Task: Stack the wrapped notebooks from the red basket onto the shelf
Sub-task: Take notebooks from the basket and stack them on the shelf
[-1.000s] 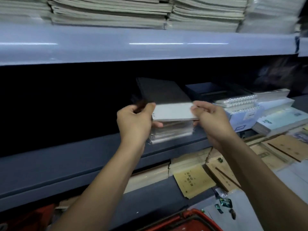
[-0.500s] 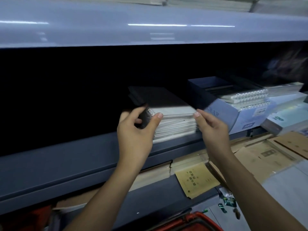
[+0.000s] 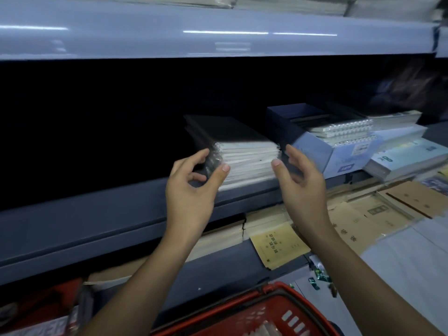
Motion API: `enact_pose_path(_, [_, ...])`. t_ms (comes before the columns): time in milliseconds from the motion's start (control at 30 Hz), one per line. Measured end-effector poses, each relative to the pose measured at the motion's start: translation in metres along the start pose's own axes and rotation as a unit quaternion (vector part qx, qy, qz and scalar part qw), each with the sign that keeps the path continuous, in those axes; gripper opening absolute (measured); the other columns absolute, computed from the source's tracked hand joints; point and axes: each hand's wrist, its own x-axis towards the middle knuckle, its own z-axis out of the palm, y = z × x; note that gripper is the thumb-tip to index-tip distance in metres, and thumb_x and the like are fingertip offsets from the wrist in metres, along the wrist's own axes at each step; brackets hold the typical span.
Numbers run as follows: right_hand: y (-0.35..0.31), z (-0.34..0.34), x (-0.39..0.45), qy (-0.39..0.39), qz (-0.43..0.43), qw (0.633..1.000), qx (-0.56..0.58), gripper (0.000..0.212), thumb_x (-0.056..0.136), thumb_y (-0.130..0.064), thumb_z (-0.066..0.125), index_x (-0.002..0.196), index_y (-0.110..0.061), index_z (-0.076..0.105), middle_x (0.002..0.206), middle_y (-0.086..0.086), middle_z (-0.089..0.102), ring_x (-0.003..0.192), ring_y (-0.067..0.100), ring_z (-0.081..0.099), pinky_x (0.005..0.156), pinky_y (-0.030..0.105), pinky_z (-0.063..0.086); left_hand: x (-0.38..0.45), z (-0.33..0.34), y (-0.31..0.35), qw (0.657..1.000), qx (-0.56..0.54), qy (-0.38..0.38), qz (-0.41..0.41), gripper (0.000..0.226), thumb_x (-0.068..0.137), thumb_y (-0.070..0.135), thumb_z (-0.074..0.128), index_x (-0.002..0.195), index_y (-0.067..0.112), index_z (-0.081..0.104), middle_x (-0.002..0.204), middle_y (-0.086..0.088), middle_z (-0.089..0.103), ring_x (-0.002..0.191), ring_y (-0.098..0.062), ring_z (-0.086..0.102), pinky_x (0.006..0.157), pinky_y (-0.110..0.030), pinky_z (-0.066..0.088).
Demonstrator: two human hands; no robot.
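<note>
Head view: a stack of wrapped notebooks (image 3: pixel 244 161) rests at the front edge of the dark shelf (image 3: pixel 97 214). The left hand (image 3: pixel 191 190) and right hand (image 3: pixel 300 185) flank it, each grip released, fingers loose, thumbs near the stack's corners. Placing looks finished. Next, reach down to the red basket (image 3: pixel 261 311) below both hands for another pack.

Stack of wrapped notebooks (image 3: pixel 244 158) sits on dark grey shelf (image 3: pixel 97 221), near its front edge. Left hand (image 3: pixel 194 187) at stack's left front corner, thumb against the plastic wrap, fingers loosely curled. Right hand (image 3: pixel 300 185) just beside the right corner, fingers relaxed; contact unclear. Red basket (image 3: pixel 266 314) below. Spiral notebooks (image 3: pixel 344 132) in a box to the right.
</note>
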Motion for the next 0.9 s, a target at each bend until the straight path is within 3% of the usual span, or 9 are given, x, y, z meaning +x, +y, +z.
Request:
enact_pose_path(133, [-0.001,-0.015,-0.041,-0.030,-0.109,0.983,-0.144,0.043,0.097,-0.036,0.061,0.138,-0.022,0.056,0.138,-0.009,0.052,0.132,0.007,0.046,0.110,0.035,0.042,-0.032,-0.015,-0.007,1.000,-0.022,-0.006,-0.017,0.042,0.080,0.047,0.078,0.119,0.038,0.066,0.119,0.014,0.064,0.087,-0.011,0.068,0.083,-0.041,0.060])
enact_pose_path(300, [0.025,-0.029,-0.111,-0.066,-0.148,0.958,-0.238,0.035,0.094,-0.033,0.061,0.122,-0.013,0.067,0.122,0.007,0.061,0.111,0.023,0.059,0.096,0.038,0.049,-0.099,-0.034,-0.051,0.998,0.006,-0.044,-0.054,0.038,0.079,0.041,0.080,0.114,0.032,0.068,0.109,0.001,0.072,0.076,-0.013,0.066,0.076,-0.047,0.061])
enact_pose_path(467, [0.089,-0.032,-0.191,-0.183,-0.005,0.942,-0.281,0.016,0.094,-0.018,0.058,0.093,-0.009,0.072,0.082,0.007,0.070,0.079,0.023,0.066,0.065,0.028,0.044,-0.183,-0.048,-0.114,0.973,0.069,-0.187,-0.116,0.033,0.084,0.026,0.079,0.114,0.021,0.069,0.105,-0.001,0.071,0.066,0.003,0.060,0.071,-0.016,0.052])
enact_pose_path(567, [0.139,-0.026,-0.234,-0.345,0.131,0.862,-0.348,0.020,0.088,-0.018,0.059,0.077,-0.007,0.073,0.073,0.011,0.070,0.080,0.025,0.069,0.067,0.028,0.045,-0.211,-0.056,-0.140,0.954,0.067,-0.220,-0.195,0.025,0.083,0.025,0.079,0.106,0.029,0.071,0.101,-0.001,0.074,0.078,-0.017,0.066,0.080,-0.039,0.058])
enact_pose_path(600, [0.154,-0.023,-0.246,-0.396,0.164,0.830,-0.356,0.020,0.087,-0.020,0.061,0.079,-0.007,0.073,0.078,0.010,0.071,0.089,0.022,0.067,0.076,0.028,0.048,-0.217,-0.058,-0.146,0.950,0.067,-0.218,-0.211,0.021,0.083,0.023,0.079,0.102,0.030,0.071,0.097,0.000,0.074,0.082,-0.020,0.068,0.083,-0.045,0.057])
enact_pose_path(667, [0.178,-0.017,-0.268,-0.472,0.218,0.764,-0.381,0.022,0.088,-0.027,0.064,0.093,-0.009,0.074,0.098,0.010,0.073,0.103,0.022,0.064,0.086,0.026,0.045,-0.224,-0.062,-0.152,0.947,0.060,-0.208,-0.237,0.018,0.084,0.019,0.078,0.097,0.029,0.071,0.090,0.003,0.073,0.082,-0.016,0.069,0.084,-0.045,0.055])
enact_pose_path(733, [0.193,-0.011,-0.284,-0.490,0.257,0.728,-0.405,0.031,0.088,-0.031,0.065,0.102,-0.005,0.073,0.107,0.014,0.072,0.103,0.027,0.067,0.074,0.026,0.044,-0.227,-0.064,-0.154,0.942,0.049,-0.198,-0.265,0.015,0.085,0.015,0.076,0.096,0.024,0.071,0.088,0.003,0.072,0.080,-0.012,0.067,0.078,-0.037,0.053])
enact_pose_path(800, [0.198,-0.003,-0.292,-0.457,0.299,0.730,-0.411,0.033,0.087,-0.030,0.066,0.104,-0.003,0.071,0.109,0.013,0.072,0.102,0.027,0.068,0.067,0.024,0.042,-0.227,-0.064,-0.156,0.936,0.039,-0.202,-0.287,0.014,0.086,0.015,0.075,0.097,0.023,0.071,0.091,0.000,0.073,0.078,-0.010,0.066,0.076,-0.030,0.050])
enact_pose_path(900, [0.196,0.013,-0.299,-0.416,0.300,0.741,-0.433,0.036,0.093,-0.027,0.062,0.119,-0.002,0.062,0.121,0.016,0.067,0.115,0.029,0.064,0.085,0.029,0.048,-0.225,-0.069,-0.161,0.933,0.045,-0.211,-0.288,0.013,0.087,0.014,0.075,0.098,0.021,0.072,0.087,0.005,0.072,0.074,-0.005,0.064,0.076,-0.024,0.049])
